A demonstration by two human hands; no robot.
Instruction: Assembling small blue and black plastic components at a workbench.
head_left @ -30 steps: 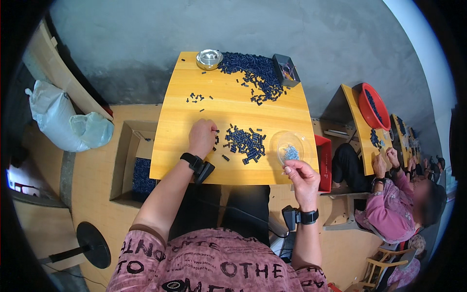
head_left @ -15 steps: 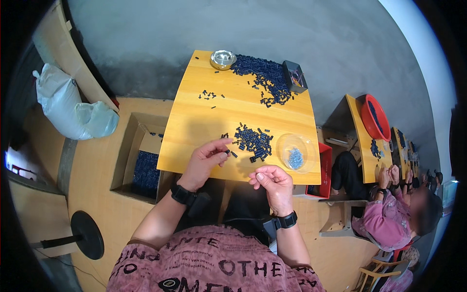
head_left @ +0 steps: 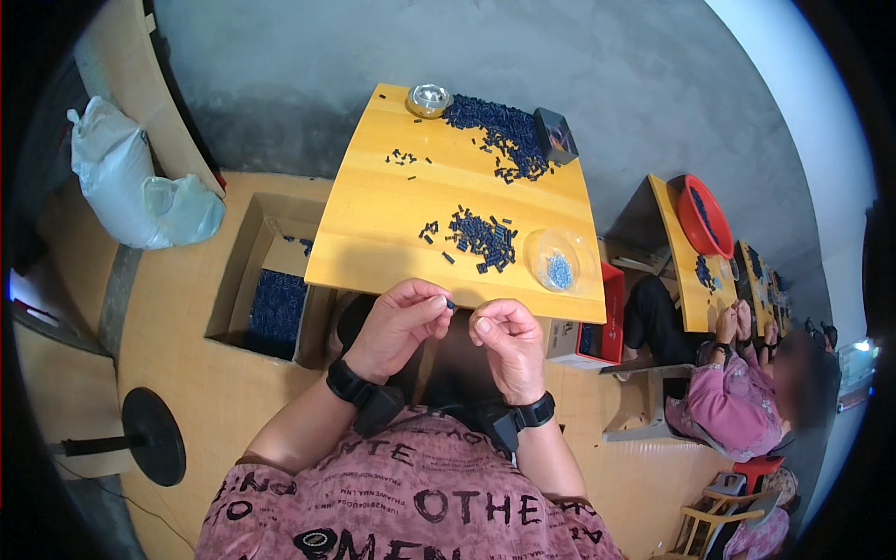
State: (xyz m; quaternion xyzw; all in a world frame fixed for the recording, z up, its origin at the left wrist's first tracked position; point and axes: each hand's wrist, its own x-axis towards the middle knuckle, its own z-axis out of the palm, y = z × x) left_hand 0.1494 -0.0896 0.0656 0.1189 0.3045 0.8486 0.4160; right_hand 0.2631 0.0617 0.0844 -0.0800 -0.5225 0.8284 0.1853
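Left hand (head_left: pixel 403 320), fingers clamped on a dark piece (head_left: pixel 451 303), has drawn to the tabletop's (head_left: pixel 373 215) six o'clock edge, within right hand's (head_left: pixel 509 341) reach. Right fingers together; any contents hidden.

From where I stand, the table (head_left: pixel 364 215) looks like smooth wood with a slight sheen, its grain faintly visible. The dark blue pieces (head_left: pixel 483 240) look like plastic, while the silvery bowl (head_left: pixel 429 100) shines like polished metal. The clear bowl (head_left: pixel 581 271) seems thin, glossy plastic; the red basin (head_left: pixel 721 229), smooth plastic. There's matt cardboard in the box (head_left: pixel 241 280), soft printed cloth in the shirt (head_left: pixel 392 476), and wrinkled plastic-looking sacking (head_left: pixel 117 173).
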